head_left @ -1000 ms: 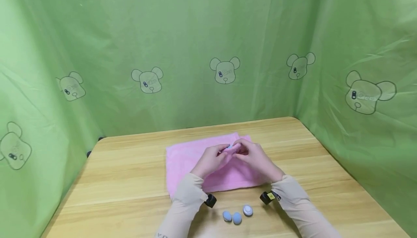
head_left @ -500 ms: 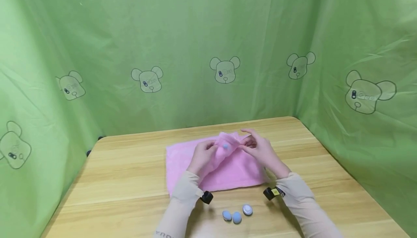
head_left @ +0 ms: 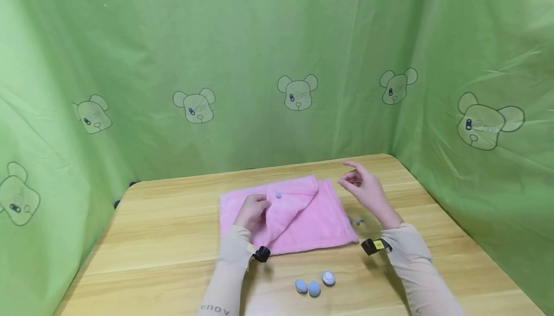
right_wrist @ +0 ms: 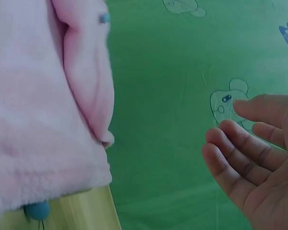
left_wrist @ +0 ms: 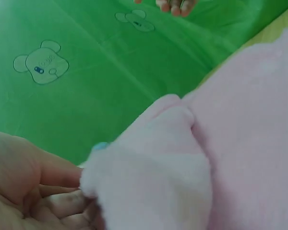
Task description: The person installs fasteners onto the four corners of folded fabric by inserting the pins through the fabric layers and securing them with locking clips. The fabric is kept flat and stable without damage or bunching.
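A pink fleecy cloth (head_left: 242,200) lies on the table, its near-left part folded over. At the fold's left edge, my left hand (head_left: 252,211) pinches the fabric between thumb and fingers; the left wrist view shows the fingertips at the edge of the raised pink fold (left_wrist: 149,167). A small light-blue knob (head_left: 278,195) sits on the fold, close to the left fingers. My right hand (head_left: 364,188) is raised beyond the cloth's right edge, fingers loosely bent and holding nothing; the right wrist view shows its palm side (right_wrist: 259,167).
Several small blue-headed pieces (head_left: 358,221) lie by the cloth's right edge; one blue ball (right_wrist: 37,211) has thin metal prongs. Nearer me are three round blue pieces, including one with a pale ring (head_left: 328,278). Green curtains (head_left: 242,66) surround the wooden table (head_left: 151,229).
The right hand has let go of the cloth and moved right and away. The left hand has drawn left with the pinched fold, which now lies flatter with the blue knob showing.
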Demonstrator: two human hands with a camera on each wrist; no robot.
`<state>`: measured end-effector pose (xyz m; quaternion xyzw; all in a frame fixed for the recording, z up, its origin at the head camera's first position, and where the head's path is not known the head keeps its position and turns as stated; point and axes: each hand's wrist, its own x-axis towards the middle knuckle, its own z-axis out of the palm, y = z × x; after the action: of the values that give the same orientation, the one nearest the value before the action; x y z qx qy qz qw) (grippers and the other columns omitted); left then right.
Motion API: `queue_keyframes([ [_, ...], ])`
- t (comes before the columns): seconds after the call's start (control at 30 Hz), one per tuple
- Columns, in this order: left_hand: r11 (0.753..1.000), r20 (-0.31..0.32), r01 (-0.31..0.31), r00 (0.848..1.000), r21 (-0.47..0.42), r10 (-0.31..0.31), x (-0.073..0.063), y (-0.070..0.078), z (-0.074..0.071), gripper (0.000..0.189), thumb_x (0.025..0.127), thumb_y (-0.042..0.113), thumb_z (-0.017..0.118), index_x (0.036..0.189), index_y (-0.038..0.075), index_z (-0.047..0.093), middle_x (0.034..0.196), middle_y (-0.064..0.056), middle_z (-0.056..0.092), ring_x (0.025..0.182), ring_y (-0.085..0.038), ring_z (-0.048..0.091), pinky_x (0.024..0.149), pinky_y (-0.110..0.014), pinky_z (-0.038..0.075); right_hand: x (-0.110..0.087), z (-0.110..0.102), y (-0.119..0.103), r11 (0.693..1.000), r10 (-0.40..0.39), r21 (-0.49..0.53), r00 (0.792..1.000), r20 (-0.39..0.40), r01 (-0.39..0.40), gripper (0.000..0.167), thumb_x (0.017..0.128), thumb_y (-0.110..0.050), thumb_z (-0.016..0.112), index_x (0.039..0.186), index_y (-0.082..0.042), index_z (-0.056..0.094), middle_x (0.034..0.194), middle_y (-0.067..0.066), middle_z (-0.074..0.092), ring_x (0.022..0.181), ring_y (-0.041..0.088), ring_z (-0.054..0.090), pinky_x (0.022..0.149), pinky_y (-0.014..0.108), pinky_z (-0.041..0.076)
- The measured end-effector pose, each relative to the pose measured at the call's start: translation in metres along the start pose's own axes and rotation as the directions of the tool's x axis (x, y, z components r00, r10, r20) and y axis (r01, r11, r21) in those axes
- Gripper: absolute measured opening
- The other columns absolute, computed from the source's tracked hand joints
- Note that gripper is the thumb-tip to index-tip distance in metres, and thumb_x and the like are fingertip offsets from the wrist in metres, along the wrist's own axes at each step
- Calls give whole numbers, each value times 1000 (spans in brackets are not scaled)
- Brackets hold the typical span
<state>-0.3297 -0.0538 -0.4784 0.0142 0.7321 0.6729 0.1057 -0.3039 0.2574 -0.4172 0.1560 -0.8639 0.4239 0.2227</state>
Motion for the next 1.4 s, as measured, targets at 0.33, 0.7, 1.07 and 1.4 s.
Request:
queue_keyframes([
  [0.33, 983, 1, 69, 998, 171, -70, -13, 18, -22, 37, 96, 10, 55, 128, -8, 54, 103, -25, 68, 76, -22, 69, 72, -37, 60, 0, -14, 5, 999, 30, -27, 999, -19, -30, 46, 88, -7, 70, 131, -3, 53, 92, 19, 71, 75, -11, 57, 69, 9, 48],
  [0.7, 906, -36, -38, 998, 422, 59, -35, 50, -34, 38, 97, 25, 56, 128, 4, 59, 112, -15, 70, 88, -22, 68, 74, -35, 57, -8, -49, 14, 992, 55, -116, 998, -32, -58, 32, 93, -14, 65, 121, 1, 60, 96, 23, 70, 76, -18, 50, 68, 6, 45],
  [1.07, 734, 197, -384, 922, 560, 332, -64, 69, -3, 38, 94, 20, 62, 129, 7, 58, 116, -14, 68, 99, -25, 66, 86, -39, 55, -20, -62, 36, 962, 103, -272, 940, 326, -11, 23, 86, -12, 71, 107, -1, 67, 93, 11, 70, 84, 16, 63, 73, 28, 52],
  [1.4, 564, 451, -518, 851, 643, 269, -67, 56, 47, 34, 91, 19, 66, 124, 13, 63, 119, -5, 69, 102, -17, 65, 87, -23, 52, -26, -40, 58, 978, 125, -208, 830, 543, -11, 23, 79, 1, 69, 102, 0, 66, 95, 16, 68, 88, 26, 64, 80, 37, 55],
])
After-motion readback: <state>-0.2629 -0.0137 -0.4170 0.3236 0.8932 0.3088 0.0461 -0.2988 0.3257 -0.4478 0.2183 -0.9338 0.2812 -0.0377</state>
